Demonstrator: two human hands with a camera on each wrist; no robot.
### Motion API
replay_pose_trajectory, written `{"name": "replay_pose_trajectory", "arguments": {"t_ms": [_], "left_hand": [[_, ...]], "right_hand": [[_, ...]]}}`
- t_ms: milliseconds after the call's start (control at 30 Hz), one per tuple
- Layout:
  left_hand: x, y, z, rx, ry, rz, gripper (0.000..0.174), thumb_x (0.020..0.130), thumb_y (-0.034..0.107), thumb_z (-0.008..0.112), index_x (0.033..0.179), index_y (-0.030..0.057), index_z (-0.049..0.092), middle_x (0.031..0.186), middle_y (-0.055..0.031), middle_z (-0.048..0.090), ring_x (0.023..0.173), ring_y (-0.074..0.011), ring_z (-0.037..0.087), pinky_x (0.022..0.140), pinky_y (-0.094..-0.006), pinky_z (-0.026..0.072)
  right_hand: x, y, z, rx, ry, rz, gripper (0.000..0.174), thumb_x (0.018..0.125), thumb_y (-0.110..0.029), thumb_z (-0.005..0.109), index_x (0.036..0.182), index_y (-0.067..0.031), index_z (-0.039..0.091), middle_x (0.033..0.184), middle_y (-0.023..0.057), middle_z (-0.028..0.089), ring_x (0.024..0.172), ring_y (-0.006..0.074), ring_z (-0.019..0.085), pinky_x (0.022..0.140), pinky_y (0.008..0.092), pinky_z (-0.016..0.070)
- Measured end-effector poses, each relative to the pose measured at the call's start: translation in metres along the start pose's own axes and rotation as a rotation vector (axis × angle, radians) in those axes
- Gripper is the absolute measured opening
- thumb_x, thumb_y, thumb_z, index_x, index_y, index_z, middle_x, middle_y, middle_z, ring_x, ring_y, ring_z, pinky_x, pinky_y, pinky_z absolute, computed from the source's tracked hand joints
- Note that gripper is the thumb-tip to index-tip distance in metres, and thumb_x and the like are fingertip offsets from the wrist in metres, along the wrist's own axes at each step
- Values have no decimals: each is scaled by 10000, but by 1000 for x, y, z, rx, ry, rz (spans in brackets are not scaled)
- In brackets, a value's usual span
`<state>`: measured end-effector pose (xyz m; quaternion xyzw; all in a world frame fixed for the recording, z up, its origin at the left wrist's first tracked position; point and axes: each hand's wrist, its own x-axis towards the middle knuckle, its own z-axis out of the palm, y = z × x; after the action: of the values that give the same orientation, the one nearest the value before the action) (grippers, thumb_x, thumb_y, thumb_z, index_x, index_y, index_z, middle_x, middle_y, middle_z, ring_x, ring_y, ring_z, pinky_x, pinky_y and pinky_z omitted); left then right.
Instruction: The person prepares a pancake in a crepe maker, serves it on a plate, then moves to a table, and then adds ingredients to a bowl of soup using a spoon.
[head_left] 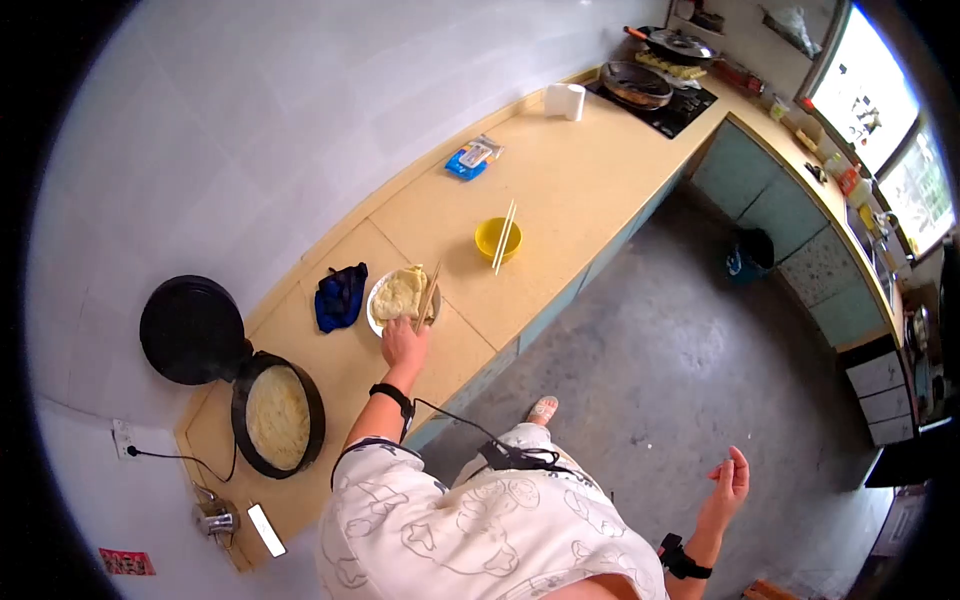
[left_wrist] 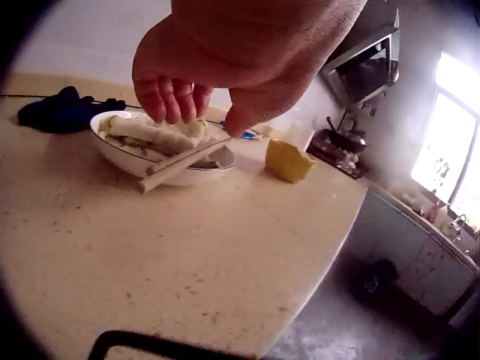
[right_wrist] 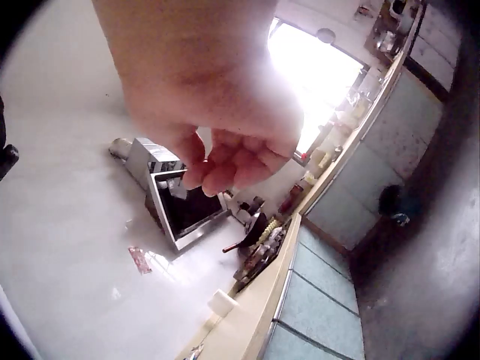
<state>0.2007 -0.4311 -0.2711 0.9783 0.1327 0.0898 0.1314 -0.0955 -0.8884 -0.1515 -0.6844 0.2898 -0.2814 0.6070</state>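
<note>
My left hand reaches over the near rim of a white dish, its fingertips at the folded flatbread piled there. In the left wrist view, the fingers point down and a gap shows between them and the thumb. A pair of wooden chopsticks lies across the dish's rim, close below the thumb. To the right stands a yellow bowl with another pair of chopsticks laid over it. Out over the floor, my right hand hangs with loosely curled fingers, holding nothing.
An opened electric griddle with a pale flatbread inside stands at the counter's left end, near a phone. A dark blue cloth lies behind the dish. Farther along are a wipes pack, paper roll and pan.
</note>
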Motion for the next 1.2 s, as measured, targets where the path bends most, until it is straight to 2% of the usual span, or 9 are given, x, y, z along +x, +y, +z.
{"name": "replay_pose_trajectory", "arguments": {"t_ms": [200,500,600,667,700,767,1000,1133,1200], "left_hand": [[-18,-15,15,47,-166,-108,375,718,321,622,925,16,556,925,-156,554,859,-309,557,736,-413,456],[-28,-22,19,-146,-146,-261,173,853,138,457,947,5,515,901,-161,547,841,-320,551,718,-397,437],[-43,-21,25,-338,172,-222,208,890,178,422,944,-5,505,856,-117,548,775,-255,561,665,-350,436],[-50,-5,11,-1020,-48,-465,240,925,216,378,960,9,494,748,-42,501,644,-142,496,586,-278,408],[-54,11,-6,-1020,-48,-467,240,925,216,378,960,9,494,748,-42,501,644,-142,496,586,-278,408],[-57,51,-45,-1602,-221,-556,220,933,246,385,984,57,486,719,24,417,559,-57,358,516,-190,319],[-67,122,-71,-1849,-500,-333,191,930,227,387,957,57,468,702,-11,457,549,-91,413,522,-236,373],[-71,142,-81,-1864,-573,-363,190,931,218,378,967,56,471,701,-27,497,554,-110,463,533,-253,413],[-72,146,-81,-1820,-577,-356,200,935,213,364,975,51,475,712,-34,516,557,-122,495,525,-250,442]], "right_hand": [[75,-5,64,-92,-121,-1,217,866,-96,502,1060,-10,546,712,-15,499,638,62,470,594,207,407],[141,-18,186,-98,-699,-104,219,865,-85,509,1060,13,531,731,3,530,676,73,522,624,206,429],[151,-19,212,-40,-798,-72,215,861,-69,506,1052,27,525,734,8,536,679,78,526,635,204,432],[154,-19,232,-29,-829,-63,213,854,-56,508,1053,21,525,741,16,540,673,87,529,628,211,439],[153,-23,242,-69,-891,-72,216,852,-56,511,1057,12,526,745,14,540,681,90,532,624,217,442],[148,-34,263,-128,-1008,-101,220,849,-65,519,1061,-9,532,754,15,546,697,92,540,619,226,451],[112,-54,335,-251,-1407,-156,279,882,-166,508,1115,-13,509,849,55,589,745,108,547,688,237,457],[88,-29,361,-40,-1423,-265,257,884,-197,499,1049,-3,532,746,64,570,665,125,565,616,273,470],[80,-44,363,32,-1656,115,242,908,-185,448,990,30,523,710,60,561,645,128,572,581,267,467]]}}
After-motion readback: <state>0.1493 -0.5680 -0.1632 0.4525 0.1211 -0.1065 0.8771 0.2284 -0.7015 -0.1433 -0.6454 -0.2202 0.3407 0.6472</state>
